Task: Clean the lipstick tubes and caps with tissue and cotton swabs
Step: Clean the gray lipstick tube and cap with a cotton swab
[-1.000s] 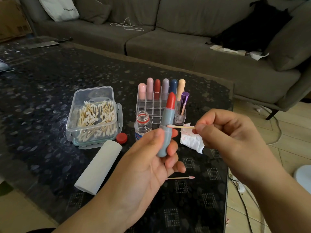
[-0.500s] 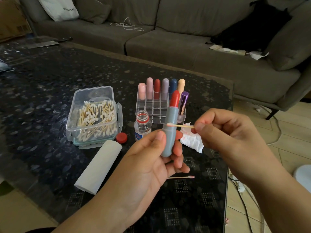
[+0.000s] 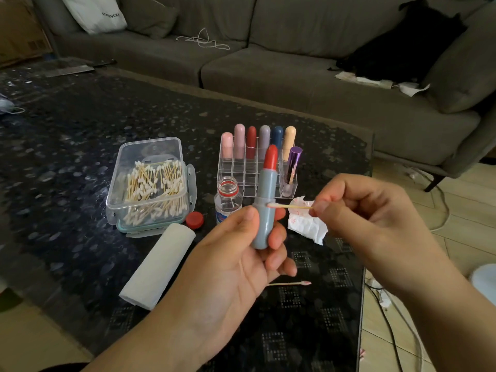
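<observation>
The dark speckled glass table (image 3: 80, 135) lies beneath both hands. The left hand (image 3: 228, 267) grips the grey-blue lipstick tube with its red bullet extended (image 3: 265, 205), upright, thumb on one side and fingers curled behind. The right hand (image 3: 367, 218) pinches the wooden cotton swab (image 3: 288, 206) by its stick; the swab tip touches the tube's collar. Left of the grip sit the clear plastic box of cotton swabs (image 3: 150, 183) and white tissue roll (image 3: 158, 267). Behind the grip stands the clear acrylic lipstick rack (image 3: 241, 170). A crumpled stained tissue (image 3: 306, 224) lies below the swab.
</observation>
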Demonstrator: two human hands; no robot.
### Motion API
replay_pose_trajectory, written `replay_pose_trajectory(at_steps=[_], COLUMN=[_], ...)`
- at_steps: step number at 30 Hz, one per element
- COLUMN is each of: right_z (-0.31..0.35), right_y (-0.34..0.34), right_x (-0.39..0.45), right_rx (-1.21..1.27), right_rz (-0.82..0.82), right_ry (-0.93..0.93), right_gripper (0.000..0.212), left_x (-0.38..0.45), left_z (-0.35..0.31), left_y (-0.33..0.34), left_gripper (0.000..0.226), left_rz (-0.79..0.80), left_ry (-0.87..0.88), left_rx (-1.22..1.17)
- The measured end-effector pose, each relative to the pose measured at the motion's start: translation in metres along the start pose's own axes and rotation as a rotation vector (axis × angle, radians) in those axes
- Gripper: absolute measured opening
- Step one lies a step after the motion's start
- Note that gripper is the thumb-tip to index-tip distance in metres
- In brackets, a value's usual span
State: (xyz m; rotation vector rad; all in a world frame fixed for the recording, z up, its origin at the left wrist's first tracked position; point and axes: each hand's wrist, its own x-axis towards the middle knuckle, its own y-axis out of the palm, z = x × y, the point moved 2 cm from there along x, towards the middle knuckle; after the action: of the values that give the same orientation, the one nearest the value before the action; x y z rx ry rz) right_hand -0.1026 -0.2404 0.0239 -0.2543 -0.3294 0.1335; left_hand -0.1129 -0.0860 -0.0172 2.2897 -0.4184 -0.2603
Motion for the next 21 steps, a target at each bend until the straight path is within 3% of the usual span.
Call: replay_pose_trajectory(at_steps=[5, 9, 21], right_z=[-0.0005, -0.0009, -0.0004], right_y=[0.0029, 0.0017, -0.0004], right_x=[-0.0001, 0.0005, 0.0018], right_rx=[0.02, 0.016, -0.005], right_rz=[-0.011, 0.007, 0.027], right_ry=[-0.011, -0.027, -0.046], right_gripper=[0.014, 0.027, 0.011], left_x=[0.0008, -0.0009, -0.0016], left_z=[-0.0026, -0.0019, -0.0031], left_y=[0.0002, 0.0003, 0.0014], left_gripper=[0.03, 0.029, 0.028], left_rz=[-0.006, -0.007, -0.021], left_ry=[0.005, -0.009, 0.0], left_rx=[-0.018, -0.03, 0.021])
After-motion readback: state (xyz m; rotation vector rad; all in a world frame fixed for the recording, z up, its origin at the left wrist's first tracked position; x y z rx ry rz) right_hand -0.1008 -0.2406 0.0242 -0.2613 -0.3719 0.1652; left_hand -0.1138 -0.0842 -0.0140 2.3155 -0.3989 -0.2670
